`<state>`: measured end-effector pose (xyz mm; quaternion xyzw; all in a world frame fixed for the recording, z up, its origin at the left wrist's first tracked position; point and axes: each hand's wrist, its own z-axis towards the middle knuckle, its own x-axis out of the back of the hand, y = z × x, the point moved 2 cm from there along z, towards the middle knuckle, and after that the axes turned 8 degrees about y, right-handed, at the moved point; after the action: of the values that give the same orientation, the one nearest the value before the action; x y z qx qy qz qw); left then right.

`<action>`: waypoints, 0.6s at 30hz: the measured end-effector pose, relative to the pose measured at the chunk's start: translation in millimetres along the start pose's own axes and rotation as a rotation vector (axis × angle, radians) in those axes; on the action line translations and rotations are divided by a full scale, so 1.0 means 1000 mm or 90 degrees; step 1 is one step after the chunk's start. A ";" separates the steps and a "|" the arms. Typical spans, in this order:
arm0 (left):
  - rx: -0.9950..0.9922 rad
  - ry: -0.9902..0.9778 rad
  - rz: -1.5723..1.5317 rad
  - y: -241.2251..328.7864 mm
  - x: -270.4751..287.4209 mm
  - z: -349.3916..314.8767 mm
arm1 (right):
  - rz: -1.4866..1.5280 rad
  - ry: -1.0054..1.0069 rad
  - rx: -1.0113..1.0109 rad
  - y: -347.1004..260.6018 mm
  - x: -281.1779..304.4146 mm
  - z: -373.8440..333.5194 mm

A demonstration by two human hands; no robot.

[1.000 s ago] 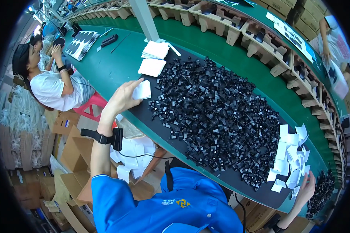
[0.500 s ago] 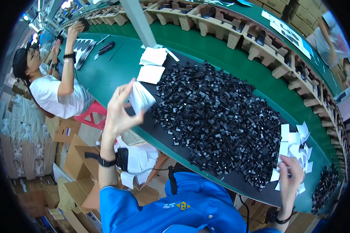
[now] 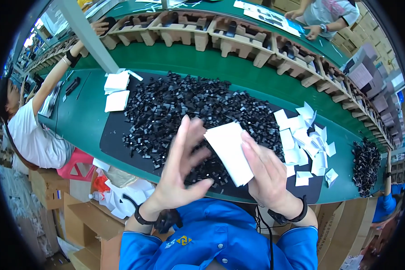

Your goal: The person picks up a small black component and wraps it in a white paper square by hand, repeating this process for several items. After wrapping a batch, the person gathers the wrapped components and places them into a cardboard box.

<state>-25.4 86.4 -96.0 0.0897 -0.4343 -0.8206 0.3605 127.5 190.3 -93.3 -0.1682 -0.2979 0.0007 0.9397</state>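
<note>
In my right hand (image 3: 270,173) is a stack of white paper slips (image 3: 231,153), gripped along its right edge above the near side of the table. My left hand (image 3: 182,166) hovers just left of that stack, fingers spread and slightly blurred, with nothing in it. Under and beyond both hands spreads a wide heap of small black plastic parts (image 3: 180,96) on a dark mat (image 3: 110,139). To the right of the heap lie scattered white paper pieces (image 3: 303,139), some folded upright. Two neat white paper stacks (image 3: 117,101) sit at the heap's far left.
A row of brown moulded pulp trays (image 3: 180,33) runs along a green conveyor behind the table. A grey post (image 3: 87,38) rises at the far left. A co-worker (image 3: 38,135) reaches toward the trays. Another black pile (image 3: 366,166) lies at right. Cardboard boxes (image 3: 83,213) stand below.
The white paper stack has gone from my left hand to my right. Both hands have come together in front of me, and the view has shifted right.
</note>
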 end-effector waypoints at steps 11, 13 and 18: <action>0.533 -0.210 -0.431 -0.008 -0.049 -0.029 | -0.035 -0.153 -0.022 -0.007 0.023 -0.001; 0.469 -0.257 -0.387 -0.006 -0.051 -0.029 | 0.018 -0.183 -0.053 -0.005 0.026 -0.001; 0.453 -0.238 -0.369 -0.013 -0.055 -0.030 | -0.130 -0.120 0.047 0.002 0.017 -0.008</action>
<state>21.8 108.1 -133.4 0.1753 -0.7018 -0.6902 -0.0199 146.0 191.3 -90.3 -0.1013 -0.4002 -0.0684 0.9083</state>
